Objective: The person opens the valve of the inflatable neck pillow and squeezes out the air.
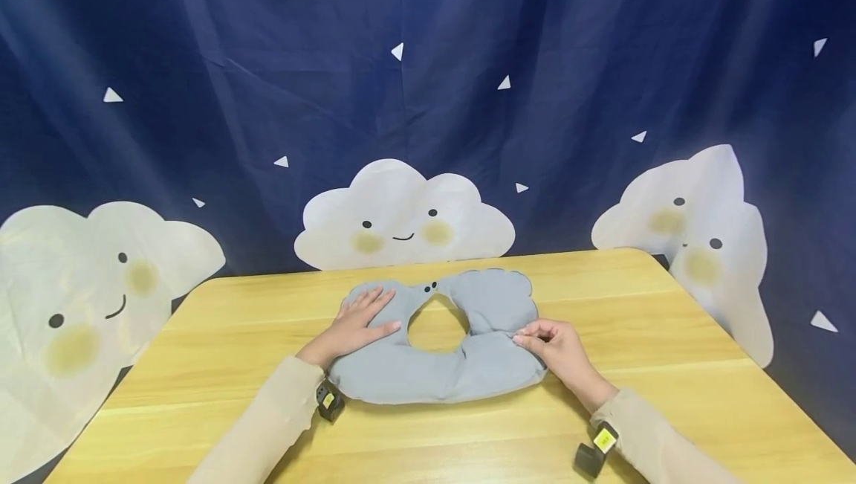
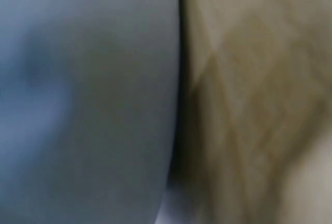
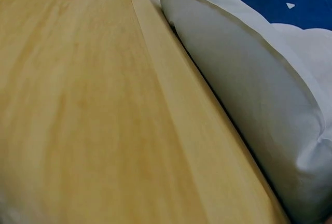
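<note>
A grey, puffed-up neck pillow (image 1: 428, 378) lies on the wooden table, its rounded ends pointing away and two small black dots (image 1: 431, 287) showing where they meet. On its left side rests my left hand (image 1: 357, 326), fingers spread and fairly straight. My right hand (image 1: 556, 350) pinches the pillow's right edge between thumb and fingers, where the fabric creases inward. The left wrist view is blurred, with the pillow's side (image 2: 104, 110) filling its left half. In the right wrist view, the pillow's seamed front side (image 3: 244, 73) appears, but the right hand's grip is hidden.
The light wooden table (image 1: 669, 365) extends around the pillow on all sides. Behind it hangs a dark blue curtain (image 1: 321, 97) with white triangles and smiling clouds. A small black device with a yellow label (image 1: 605, 439) sits at the right wrist, and a similar one (image 1: 329, 401) at the left.
</note>
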Available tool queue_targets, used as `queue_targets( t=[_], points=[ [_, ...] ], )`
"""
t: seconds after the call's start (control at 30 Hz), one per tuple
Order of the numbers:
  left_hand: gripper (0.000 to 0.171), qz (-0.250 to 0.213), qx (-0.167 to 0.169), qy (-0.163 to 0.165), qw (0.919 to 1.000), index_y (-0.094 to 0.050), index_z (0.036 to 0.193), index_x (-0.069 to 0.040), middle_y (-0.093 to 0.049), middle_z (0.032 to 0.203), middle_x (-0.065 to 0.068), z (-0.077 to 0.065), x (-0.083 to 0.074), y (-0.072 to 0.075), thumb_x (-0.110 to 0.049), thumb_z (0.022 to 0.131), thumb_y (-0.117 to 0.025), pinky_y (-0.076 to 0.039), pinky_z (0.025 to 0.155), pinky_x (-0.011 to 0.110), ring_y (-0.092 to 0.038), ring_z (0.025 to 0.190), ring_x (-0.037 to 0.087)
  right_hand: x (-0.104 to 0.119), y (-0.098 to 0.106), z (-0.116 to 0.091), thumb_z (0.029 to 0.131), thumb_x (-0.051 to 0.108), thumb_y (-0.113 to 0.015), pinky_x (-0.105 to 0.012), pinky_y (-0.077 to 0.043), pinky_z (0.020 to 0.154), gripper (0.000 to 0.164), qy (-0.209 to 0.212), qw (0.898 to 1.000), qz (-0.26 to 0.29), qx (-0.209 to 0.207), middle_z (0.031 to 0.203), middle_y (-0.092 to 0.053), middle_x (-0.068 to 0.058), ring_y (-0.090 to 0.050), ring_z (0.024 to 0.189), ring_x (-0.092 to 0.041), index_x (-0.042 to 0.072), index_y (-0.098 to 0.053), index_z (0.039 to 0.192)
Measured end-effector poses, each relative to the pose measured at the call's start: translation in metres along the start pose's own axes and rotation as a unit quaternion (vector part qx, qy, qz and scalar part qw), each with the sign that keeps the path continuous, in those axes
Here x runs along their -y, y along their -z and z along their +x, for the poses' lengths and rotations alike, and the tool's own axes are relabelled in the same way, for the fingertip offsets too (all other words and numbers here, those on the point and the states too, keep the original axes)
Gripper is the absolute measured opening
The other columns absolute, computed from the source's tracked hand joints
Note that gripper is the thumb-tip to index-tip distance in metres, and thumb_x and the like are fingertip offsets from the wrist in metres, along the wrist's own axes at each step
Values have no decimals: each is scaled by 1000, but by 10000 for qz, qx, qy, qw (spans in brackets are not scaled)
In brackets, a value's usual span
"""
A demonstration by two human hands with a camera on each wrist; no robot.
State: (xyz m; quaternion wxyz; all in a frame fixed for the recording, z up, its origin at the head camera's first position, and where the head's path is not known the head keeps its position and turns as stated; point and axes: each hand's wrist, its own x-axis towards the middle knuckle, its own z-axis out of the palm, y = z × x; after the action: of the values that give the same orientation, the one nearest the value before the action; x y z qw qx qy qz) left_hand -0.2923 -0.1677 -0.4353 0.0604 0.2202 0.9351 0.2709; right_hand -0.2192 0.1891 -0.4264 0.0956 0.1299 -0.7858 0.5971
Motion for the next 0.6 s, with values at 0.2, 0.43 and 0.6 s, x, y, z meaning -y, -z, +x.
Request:
queue_targets(
  t=[0.2, 0.43, 0.6],
  points=[
    [73, 58, 11, -13, 10000, -24, 151, -21, -14, 158, 11, 1, 0, 1, -55, 91, -49, 3, 111, 65, -4, 145, 39, -4, 1, 2, 78, -6, -70, -16, -51, 65, 9, 75, 10000, -21, 55, 74, -71, -15, -62, 68, 0, -10, -64, 73],
    [73, 63, 16, -4, 10000, -25, 151, -21, -14, 158, 11, 0, -1, 1, -55, 91, -50, 4, 111, 65, -4, 145, 38, -30, 2, 7, 78, -5, -71, -16, -51, 66, 8, 40, 10000, -11, 66, 76, -72, -16, -63, 70, 0, -7, -65, 74],
    [74, 94, -8, -17, 10000, -26, 150, -21, -16, 158, 11, 1, 0, -1, -55, 90, -51, 3, 111, 65, -5, 145, 38, -34, 2, 7, 78, -4, -71, -16, -50, 66, 7, -11, 10000, -29, 68, 76, -72, -15, -62, 70, 1, -8, -65, 75]
  ],
)
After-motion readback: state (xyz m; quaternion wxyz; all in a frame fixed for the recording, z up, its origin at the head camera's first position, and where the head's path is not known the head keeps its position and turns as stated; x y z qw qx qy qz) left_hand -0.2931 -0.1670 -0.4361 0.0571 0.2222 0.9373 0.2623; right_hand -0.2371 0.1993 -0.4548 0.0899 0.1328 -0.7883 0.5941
